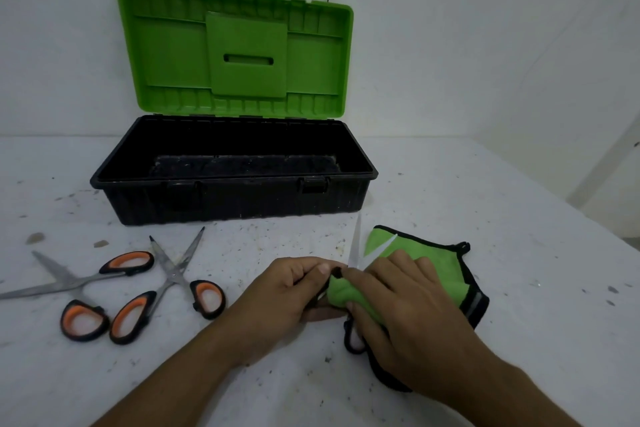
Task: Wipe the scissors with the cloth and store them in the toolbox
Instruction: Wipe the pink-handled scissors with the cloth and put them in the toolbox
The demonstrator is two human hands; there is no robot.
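We are working at a speckled white table, and the toolbox is standing well beyond our grip, a little to its left. Its green lid is propped upright, and the black tub is showing only a dusty floor where we can see in. No scissors are lying there, so nothing is looking stored yet.

The green cloth is spreading out from under our grip toward the right. One fold is bunching up between the two hands.

Our right hand is curling over that fold, fingers on top and thumb underneath, and is clamping the cloth against the held scissors. Our left hand is closing in from the other side with its fingers curled tight. It seems to be gripping the scissors by a handle, though the fingers are hiding most of that.

The blades are poking out just beyond the grip, spread apart. One is pointing toward the toolbox and the other is lying across the cloth. A black handle loop is peeking out on the near side, under the right palm.

Well to the left of the grip, the far-left pair and the nearer spare pair are lying open on the table, touching no cloth. We are judging ourselves early in the job: one pair is mid-wipe, two are waiting, and all the storing is left.
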